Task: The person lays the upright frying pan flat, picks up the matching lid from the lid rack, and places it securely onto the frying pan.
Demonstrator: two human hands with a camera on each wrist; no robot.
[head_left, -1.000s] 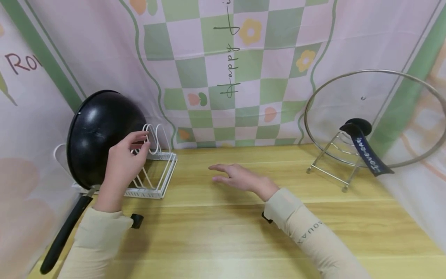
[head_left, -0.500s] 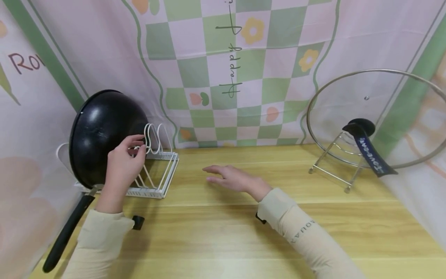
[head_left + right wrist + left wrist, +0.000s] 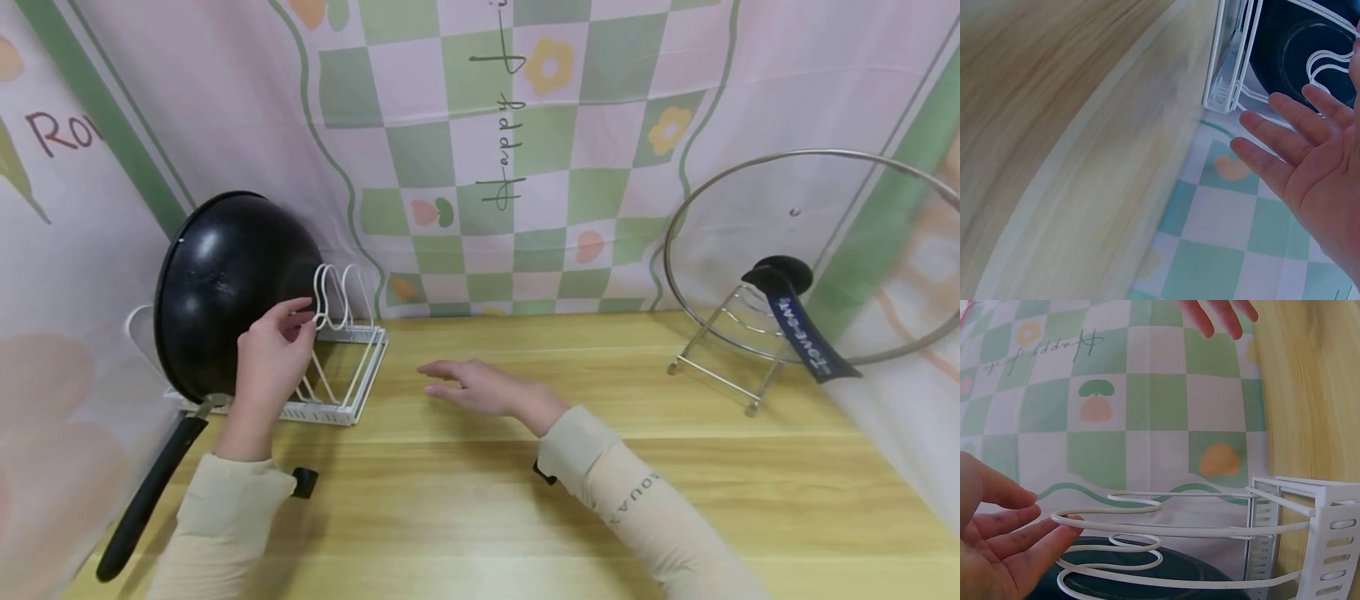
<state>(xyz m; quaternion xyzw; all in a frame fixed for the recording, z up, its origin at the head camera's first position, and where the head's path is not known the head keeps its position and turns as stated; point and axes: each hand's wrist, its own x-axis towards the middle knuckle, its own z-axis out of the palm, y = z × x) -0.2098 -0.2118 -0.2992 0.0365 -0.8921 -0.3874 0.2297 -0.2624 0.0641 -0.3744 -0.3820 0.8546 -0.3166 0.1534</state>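
Left hand [image 3: 266,367] at white wire rack [image 3: 341,350], fingers relaxed and slightly spread, fingertips [image 3: 1054,531] touching a wire loop of the rack at hand's 1 o'clock; nothing gripped. Black wok [image 3: 225,287] standing on edge in rack, at 10 o'clock of left hand, handle toward 7 o'clock. Right hand [image 3: 480,387] flat, fingers straight, over wooden table [image 3: 600,500], well apart from rack, at its 3 o'clock. Glass lid [image 3: 817,250] on metal stand [image 3: 720,367], far right.
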